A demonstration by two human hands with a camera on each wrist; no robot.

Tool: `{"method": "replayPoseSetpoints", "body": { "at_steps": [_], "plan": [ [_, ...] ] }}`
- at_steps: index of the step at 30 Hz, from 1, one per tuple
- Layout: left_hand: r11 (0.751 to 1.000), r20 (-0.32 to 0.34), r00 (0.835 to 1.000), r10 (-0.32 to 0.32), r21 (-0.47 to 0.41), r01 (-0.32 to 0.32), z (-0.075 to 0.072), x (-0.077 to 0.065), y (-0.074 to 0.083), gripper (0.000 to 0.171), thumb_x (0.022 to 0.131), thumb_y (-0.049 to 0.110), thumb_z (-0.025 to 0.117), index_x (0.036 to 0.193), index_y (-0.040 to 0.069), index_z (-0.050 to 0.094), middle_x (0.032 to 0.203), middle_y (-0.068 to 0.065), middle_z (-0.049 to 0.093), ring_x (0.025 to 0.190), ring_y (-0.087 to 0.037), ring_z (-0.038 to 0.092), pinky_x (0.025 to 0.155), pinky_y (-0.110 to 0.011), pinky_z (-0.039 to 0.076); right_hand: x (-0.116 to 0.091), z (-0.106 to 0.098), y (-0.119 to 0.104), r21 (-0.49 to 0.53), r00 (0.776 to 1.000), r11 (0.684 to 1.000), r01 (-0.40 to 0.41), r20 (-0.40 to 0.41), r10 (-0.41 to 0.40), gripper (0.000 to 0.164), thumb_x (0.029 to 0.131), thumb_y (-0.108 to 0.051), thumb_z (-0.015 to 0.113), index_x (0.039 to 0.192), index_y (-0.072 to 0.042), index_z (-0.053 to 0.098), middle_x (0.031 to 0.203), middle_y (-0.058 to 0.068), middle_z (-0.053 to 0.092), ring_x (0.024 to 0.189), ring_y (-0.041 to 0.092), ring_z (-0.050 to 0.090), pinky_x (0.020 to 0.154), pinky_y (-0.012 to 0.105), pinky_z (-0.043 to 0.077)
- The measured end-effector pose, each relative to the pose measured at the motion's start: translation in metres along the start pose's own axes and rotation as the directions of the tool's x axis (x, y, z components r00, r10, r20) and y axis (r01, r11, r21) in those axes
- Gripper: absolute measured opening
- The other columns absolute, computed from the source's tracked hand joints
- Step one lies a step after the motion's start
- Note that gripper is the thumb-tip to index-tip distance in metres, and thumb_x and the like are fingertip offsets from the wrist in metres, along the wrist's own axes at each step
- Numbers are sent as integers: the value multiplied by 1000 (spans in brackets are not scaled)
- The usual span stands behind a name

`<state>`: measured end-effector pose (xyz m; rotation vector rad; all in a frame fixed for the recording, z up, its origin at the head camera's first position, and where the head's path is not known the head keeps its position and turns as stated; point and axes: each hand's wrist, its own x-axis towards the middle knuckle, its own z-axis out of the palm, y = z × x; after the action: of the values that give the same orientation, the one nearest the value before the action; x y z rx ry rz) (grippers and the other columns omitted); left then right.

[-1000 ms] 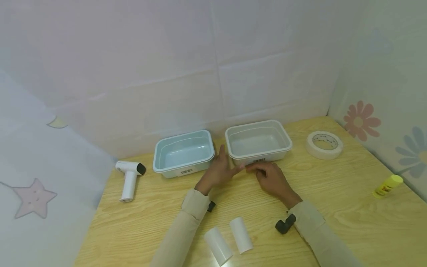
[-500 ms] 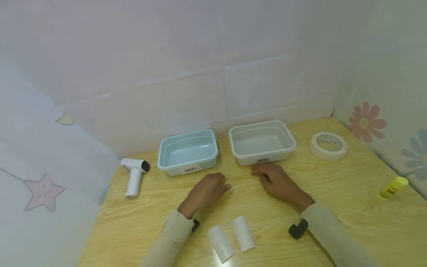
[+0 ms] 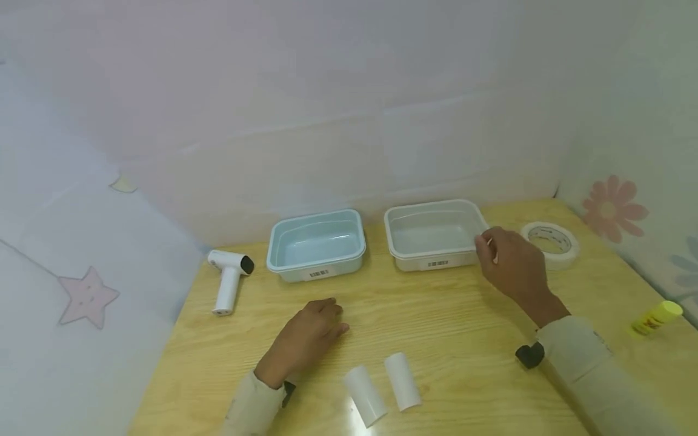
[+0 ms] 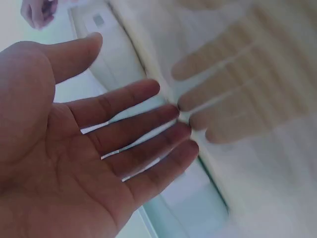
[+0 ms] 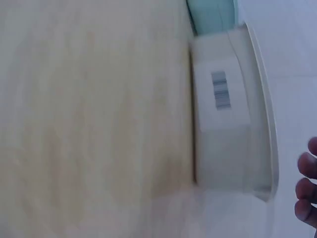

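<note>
My left hand (image 3: 305, 336) hovers low over the wooden table in front of the light blue tray (image 3: 319, 265), apart from it. Its fingers are nearly straight in the left wrist view, and the palm (image 4: 64, 168) holds nothing. At the front right corner of the white tray (image 3: 431, 251) is my right hand (image 3: 515, 263), raised, with loosely bent fingers and no object visible in it. Whether it touches the tray's rim I cannot tell. Just behind it lies a roll of white tape (image 3: 561, 257), partly hidden by the hand.
Two white tubes (image 3: 365, 396) lie near the table's front, between the forearms. On the left rests a white gun-shaped device (image 3: 228, 290). A yellow glue stick (image 3: 654, 318) stands at the right edge. Patterned sheets (image 3: 305, 121) hang behind and beside the table (image 3: 436, 327).
My left hand has drawn back from between the trays toward the front left. My right hand has moved right, from the white tray's front to its right corner near the tape.
</note>
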<state>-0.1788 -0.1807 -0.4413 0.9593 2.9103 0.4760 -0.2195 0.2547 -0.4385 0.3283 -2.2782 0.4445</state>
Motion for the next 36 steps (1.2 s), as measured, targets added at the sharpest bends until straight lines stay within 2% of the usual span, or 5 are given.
{"method": "replayPoseSetpoints", "body": {
  "at_steps": [6, 13, 17, 25, 36],
  "plan": [
    [999, 91, 995, -26, -28, 29, -10, -8, -10, 53, 103, 42, 57, 137, 1, 58, 154, -18, 40, 140, -36, 40, 104, -51, 44, 23, -9, 29, -52, 940, 963, -263, 211, 268, 49, 101, -47, 51, 124, -5, 63, 88, 12, 66, 68, 28, 60, 42, 37, 42],
    [998, 208, 977, 37, -53, -26, -26, -2, -16, 54, 105, 42, 51, 138, 0, 57, 149, -19, 47, 137, -37, 44, 107, -52, 41, 34, -18, 48, -97, 642, 887, -451, 655, 399, 83, 103, -62, 26, 153, 4, 29, 118, 29, 64, 93, 42, 65, 63, 51, 51],
    [993, 222, 975, 22, -117, 4, -55, 1, -29, 47, 104, 47, 51, 121, 6, 68, 117, -7, 70, 104, -23, 66, 88, -41, 54, 32, -18, 49, -88, 559, 866, -492, 731, 391, 81, 104, -59, 21, 152, 5, 30, 109, 22, 68, 94, 39, 64, 70, 51, 50],
    [989, -267, 953, -141, 8, 149, -85, 19, -81, 84, 88, 63, 68, 135, -4, 48, 134, -23, 46, 120, -43, 47, 95, -60, 43, 28, -14, 52, -23, 587, 855, -518, 718, 375, 65, 108, -49, 19, 136, 5, 43, 82, 9, 63, 67, 24, 52, 55, 36, 42],
    [959, -171, 956, -237, -200, 202, -50, 59, -143, 129, 80, 66, 75, 160, 15, -12, 161, -29, 13, 144, -53, 18, 106, -71, 28, 24, -7, 57, 10, 608, 841, -541, 696, 383, 54, 109, -45, 20, 90, -5, 51, 71, 8, 58, 57, 23, 43, 52, 36, 37]
  ]
}}
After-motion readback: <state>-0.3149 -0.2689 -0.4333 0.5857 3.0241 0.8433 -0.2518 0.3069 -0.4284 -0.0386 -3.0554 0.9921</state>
